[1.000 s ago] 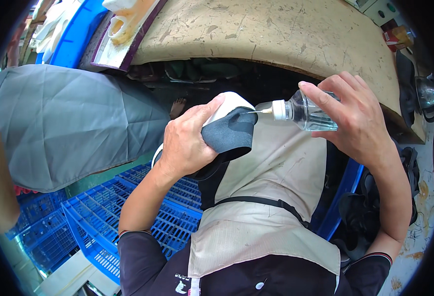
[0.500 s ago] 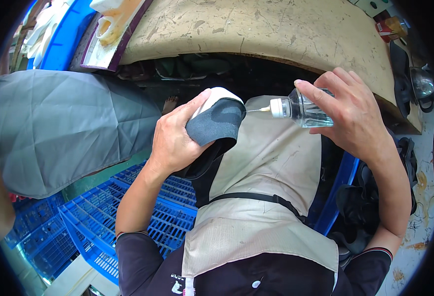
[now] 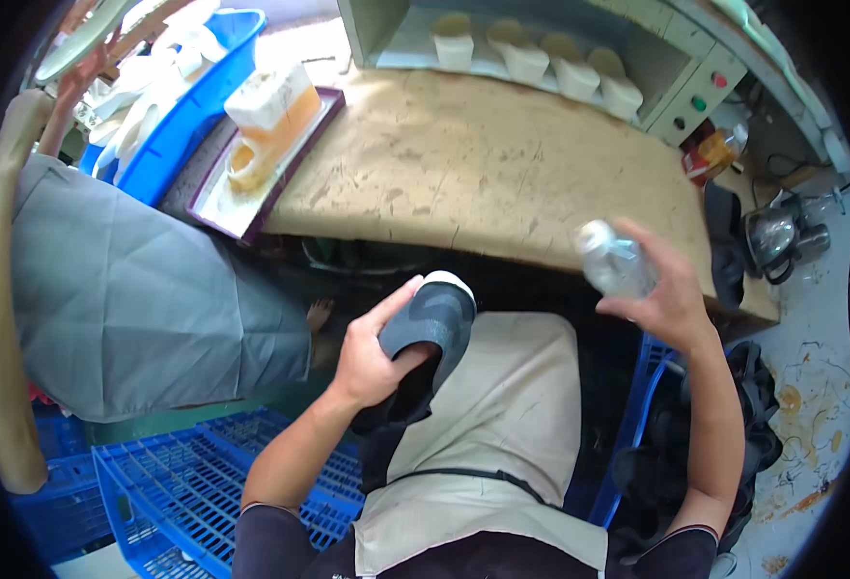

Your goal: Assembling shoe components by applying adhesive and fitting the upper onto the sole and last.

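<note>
Shoe [image 3: 431,326] | left hand [image 3: 372,357] | sole up, toe toward bench

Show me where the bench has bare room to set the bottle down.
The middle of the bench is bare, from the tray on the left to the dark clutter on the right. The shelf behind is crowded with white soles. The right hand holds the bottle over the front edge.

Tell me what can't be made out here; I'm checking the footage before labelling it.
Head view only:
- Grey shoe sole with white rim: lower part hidden by the left hand.
- Clear plastic bottle: base covered by right hand; motion-blurred, contents unclear.
- Space under the worn tan workbench: in shadow.
- Blue plastic crate: cut by the lens rim.
</note>
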`<action>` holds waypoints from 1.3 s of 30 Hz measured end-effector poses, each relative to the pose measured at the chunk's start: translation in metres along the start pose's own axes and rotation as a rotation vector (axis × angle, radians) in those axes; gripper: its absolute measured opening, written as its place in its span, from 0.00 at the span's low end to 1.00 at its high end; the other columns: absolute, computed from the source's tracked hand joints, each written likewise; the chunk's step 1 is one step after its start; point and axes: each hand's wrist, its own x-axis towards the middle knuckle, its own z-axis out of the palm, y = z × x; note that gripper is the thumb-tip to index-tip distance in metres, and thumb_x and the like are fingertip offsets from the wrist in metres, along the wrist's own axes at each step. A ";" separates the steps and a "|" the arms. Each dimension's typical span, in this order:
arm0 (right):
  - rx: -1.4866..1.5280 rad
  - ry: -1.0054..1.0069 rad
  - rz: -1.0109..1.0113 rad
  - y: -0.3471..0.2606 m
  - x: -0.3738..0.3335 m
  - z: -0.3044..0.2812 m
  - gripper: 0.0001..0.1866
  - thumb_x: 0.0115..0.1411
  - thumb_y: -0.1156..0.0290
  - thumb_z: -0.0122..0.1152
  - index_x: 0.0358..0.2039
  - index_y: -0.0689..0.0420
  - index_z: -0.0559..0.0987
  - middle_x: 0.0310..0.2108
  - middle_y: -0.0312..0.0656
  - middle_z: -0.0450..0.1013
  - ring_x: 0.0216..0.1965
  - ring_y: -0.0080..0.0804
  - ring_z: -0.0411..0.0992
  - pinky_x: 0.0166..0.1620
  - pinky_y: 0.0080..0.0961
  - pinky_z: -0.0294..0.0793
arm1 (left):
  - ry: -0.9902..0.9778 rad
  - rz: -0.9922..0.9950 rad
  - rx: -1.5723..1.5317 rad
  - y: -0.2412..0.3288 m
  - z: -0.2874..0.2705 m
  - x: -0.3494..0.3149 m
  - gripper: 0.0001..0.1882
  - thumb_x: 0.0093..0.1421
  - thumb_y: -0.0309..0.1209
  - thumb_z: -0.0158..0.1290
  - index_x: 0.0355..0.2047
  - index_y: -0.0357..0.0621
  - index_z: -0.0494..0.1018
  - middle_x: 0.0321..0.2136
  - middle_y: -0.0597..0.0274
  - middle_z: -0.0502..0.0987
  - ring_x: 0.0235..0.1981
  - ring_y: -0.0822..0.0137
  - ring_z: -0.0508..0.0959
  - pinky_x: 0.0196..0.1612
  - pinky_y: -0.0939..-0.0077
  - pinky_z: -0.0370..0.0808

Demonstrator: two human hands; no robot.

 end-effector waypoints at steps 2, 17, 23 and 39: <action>0.070 0.112 0.069 0.016 0.003 -0.016 0.37 0.42 0.77 0.78 0.56 0.59 0.76 0.48 0.42 0.76 0.46 0.39 0.75 0.55 0.32 0.73 | 0.000 0.022 -0.071 0.003 0.010 0.004 0.39 0.47 0.18 0.63 0.64 0.38 0.70 0.56 0.53 0.80 0.53 0.60 0.81 0.57 0.75 0.74; 0.312 0.310 0.120 -0.006 -0.054 0.121 0.52 0.52 0.75 0.69 0.74 0.64 0.51 0.73 0.55 0.52 0.68 0.45 0.63 0.67 0.36 0.65 | 0.267 -0.054 -0.118 -0.054 0.105 0.006 0.39 0.50 0.16 0.59 0.66 0.36 0.67 0.60 0.48 0.76 0.57 0.54 0.78 0.59 0.70 0.73; 0.315 0.234 0.148 -0.030 -0.068 0.203 0.42 0.46 0.86 0.58 0.67 0.68 0.66 0.62 0.57 0.68 0.59 0.49 0.72 0.61 0.34 0.73 | 0.224 0.056 -0.141 -0.083 0.122 -0.016 0.39 0.49 0.16 0.60 0.65 0.35 0.68 0.60 0.45 0.75 0.58 0.50 0.77 0.61 0.68 0.73; 0.193 0.163 -0.132 -0.013 -0.073 0.247 0.31 0.49 0.87 0.61 0.58 0.65 0.78 0.54 0.52 0.77 0.49 0.44 0.79 0.53 0.29 0.79 | -0.025 0.485 0.516 -0.091 0.042 -0.009 0.35 0.46 0.16 0.64 0.59 0.33 0.74 0.58 0.46 0.77 0.55 0.53 0.80 0.59 0.68 0.78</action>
